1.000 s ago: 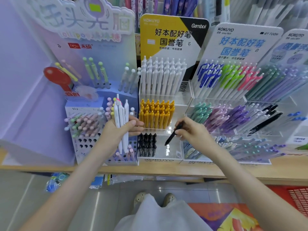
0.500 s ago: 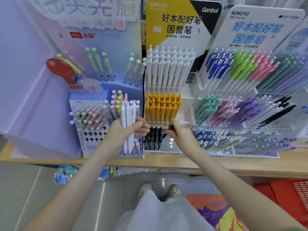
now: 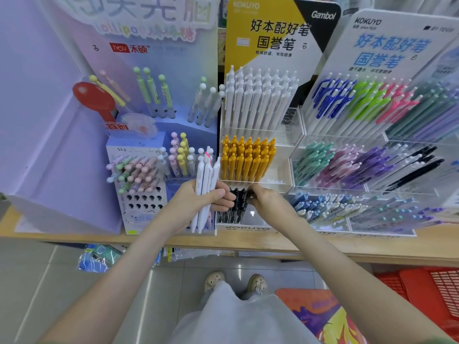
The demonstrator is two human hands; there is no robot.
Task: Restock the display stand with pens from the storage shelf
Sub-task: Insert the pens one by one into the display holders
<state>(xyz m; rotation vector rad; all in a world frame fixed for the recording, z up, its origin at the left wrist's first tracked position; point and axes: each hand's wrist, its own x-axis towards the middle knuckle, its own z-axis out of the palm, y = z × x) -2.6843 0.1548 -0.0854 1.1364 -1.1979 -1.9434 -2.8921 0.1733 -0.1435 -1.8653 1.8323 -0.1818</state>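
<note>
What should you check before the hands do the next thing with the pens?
1. Left hand grips the bundle of white plastic pens securely: ok.
2. Right hand is at the upright black plastic pens in the bottom tier: ok.
3. Right hand has released its pen: cannot tell, fingertips hidden.
4. Clear plastic bottom tray has room beside the black pens: ok.
5. Top row of white display pens has a gap at its right end: ok.
</note>
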